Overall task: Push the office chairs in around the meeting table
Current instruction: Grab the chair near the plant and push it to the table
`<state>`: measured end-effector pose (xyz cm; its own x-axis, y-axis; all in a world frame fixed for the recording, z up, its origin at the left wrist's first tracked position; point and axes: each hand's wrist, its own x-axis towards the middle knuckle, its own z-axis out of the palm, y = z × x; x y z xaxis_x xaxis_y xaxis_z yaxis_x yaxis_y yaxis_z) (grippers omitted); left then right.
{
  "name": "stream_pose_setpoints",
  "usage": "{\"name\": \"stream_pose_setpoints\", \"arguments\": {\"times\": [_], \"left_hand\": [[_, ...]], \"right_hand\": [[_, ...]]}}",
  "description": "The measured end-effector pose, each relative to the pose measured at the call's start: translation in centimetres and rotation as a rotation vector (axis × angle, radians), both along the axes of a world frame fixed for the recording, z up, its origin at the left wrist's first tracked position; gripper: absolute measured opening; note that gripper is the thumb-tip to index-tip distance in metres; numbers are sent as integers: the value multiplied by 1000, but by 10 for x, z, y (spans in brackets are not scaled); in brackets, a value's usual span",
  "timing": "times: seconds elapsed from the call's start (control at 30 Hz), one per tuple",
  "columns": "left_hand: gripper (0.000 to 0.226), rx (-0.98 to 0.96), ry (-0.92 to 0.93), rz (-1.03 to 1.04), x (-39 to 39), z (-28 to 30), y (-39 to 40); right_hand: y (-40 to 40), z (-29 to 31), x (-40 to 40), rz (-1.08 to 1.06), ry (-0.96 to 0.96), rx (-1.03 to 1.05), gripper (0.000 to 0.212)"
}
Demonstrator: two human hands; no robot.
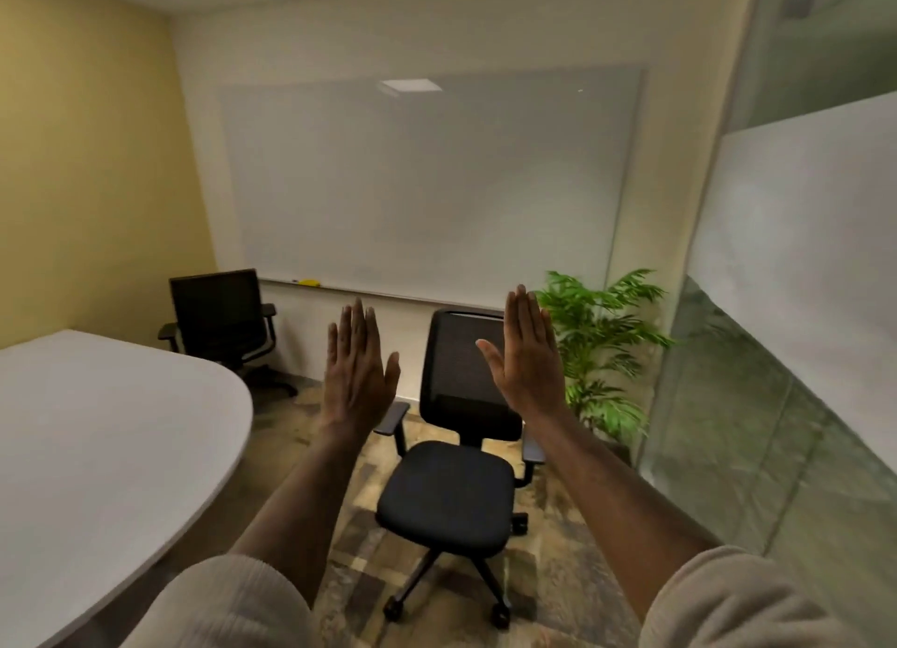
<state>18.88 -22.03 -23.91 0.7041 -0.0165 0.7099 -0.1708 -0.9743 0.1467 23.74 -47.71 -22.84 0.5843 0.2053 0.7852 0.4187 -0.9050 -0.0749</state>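
Head view: left hand [358,371] and right hand [526,356] raised flat, fingers spread, grasping nothing. Table [97,434] at left; near chair [456,458] stands apart from it, facing the camera. Beyond, far chair [221,322] by the wall, whiteboard [427,186], plant [602,351].

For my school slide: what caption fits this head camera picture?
Both open hands reach toward a black office chair beside the table.

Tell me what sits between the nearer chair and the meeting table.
Only bare patterned carpet lies between the nearer chair and the meeting table, going by the head view.
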Motion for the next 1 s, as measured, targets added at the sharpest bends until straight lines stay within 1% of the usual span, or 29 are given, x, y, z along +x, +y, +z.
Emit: {"name": "stream_pose_setpoints", "arguments": {"times": [0.2,0.37,0.67,0.83,1.0], "left_hand": [[74,12,68,-54,74,-29,-76],[73,48,110,-69,168,-54,-147],[75,75,155,-91,323,-46,-248],[74,81,174,-81,391,-54,-282],[73,93,210,-60,471,-84,-302]], "right_hand": [[-65,-27,57,-73,67,-30,83],[-121,-42,139,-103,102,-27,83],[-217,-37,277,-103,168,-125,81],[-241,-47,338,-87,188,-210,80],[-249,-70,418,-68,233,-197,76]]}}
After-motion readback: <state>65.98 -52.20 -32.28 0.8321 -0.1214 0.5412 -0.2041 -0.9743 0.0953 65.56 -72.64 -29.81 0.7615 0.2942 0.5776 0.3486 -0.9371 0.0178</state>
